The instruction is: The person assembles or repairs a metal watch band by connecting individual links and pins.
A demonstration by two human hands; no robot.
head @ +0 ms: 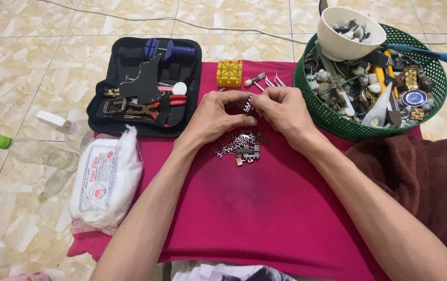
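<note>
My left hand (217, 115) and my right hand (282, 110) meet over a crimson cloth (265, 208). Between their fingertips they pinch a short piece of metal watch band (248, 106). Just below the hands lies a small pile of loose metal band links (241, 144) on the cloth. Both sets of fingers are curled around the piece, which they partly hide.
An open black tool case (130, 112) with pliers lies at the back left. A yellow block (229, 73), a small hammer (254, 79) and tweezers sit behind the hands. A green basket (333, 118) of watch parts holds a white bowl (348, 34). A cotton bag (106, 179), plastic bottle (41, 153) and brown towel (416, 182) flank the cloth.
</note>
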